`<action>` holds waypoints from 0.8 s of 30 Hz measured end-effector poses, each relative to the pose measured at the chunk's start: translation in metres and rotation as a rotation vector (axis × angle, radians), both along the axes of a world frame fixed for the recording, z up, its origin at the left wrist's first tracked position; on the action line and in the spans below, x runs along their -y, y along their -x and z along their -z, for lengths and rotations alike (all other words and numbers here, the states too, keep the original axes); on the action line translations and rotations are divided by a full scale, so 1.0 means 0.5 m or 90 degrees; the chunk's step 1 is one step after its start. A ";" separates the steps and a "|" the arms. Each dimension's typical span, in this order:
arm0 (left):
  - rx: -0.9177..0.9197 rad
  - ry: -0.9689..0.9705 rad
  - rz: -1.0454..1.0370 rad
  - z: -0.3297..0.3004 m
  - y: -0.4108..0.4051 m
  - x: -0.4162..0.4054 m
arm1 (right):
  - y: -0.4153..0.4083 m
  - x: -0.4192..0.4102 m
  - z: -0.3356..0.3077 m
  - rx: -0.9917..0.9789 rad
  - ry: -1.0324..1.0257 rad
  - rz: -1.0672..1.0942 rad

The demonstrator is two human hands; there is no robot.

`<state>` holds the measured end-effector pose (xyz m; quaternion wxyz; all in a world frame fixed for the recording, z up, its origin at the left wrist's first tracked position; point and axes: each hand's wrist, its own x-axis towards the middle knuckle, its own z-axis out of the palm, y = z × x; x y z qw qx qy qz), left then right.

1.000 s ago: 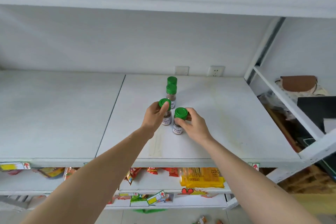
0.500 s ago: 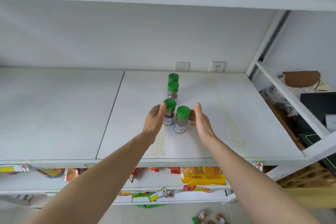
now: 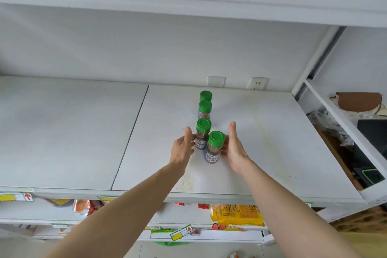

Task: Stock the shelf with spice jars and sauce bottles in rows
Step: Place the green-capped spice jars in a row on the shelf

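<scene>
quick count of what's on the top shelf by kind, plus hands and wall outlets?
Green-capped spice jars: 4
Sauce bottles: 0
Hands: 2, left hand, right hand
Wall outlets: 2
Total: 8

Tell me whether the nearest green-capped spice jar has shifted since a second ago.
Cannot tell: the camera moved, and the nearest green-capped spice jar keeps its place right of the third jar.

white shelf (image 3: 261, 142) of two boards meeting at a dark seam left of centre, four green-capped spice jars (image 3: 203, 133) upright in a line from far to near, nearest jar (image 3: 214, 147) offset slightly right, faint yellowish stains at right
</scene>
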<state>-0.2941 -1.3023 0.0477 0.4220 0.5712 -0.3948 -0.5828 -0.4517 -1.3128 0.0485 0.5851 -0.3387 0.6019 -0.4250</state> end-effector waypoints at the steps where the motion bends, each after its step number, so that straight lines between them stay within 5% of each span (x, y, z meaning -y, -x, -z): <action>1: -0.017 0.000 0.004 0.001 0.002 0.005 | 0.003 0.005 0.002 0.007 0.001 0.005; 24: -0.044 0.013 -0.027 0.019 0.012 0.053 | -0.004 0.037 0.000 0.051 0.042 -0.034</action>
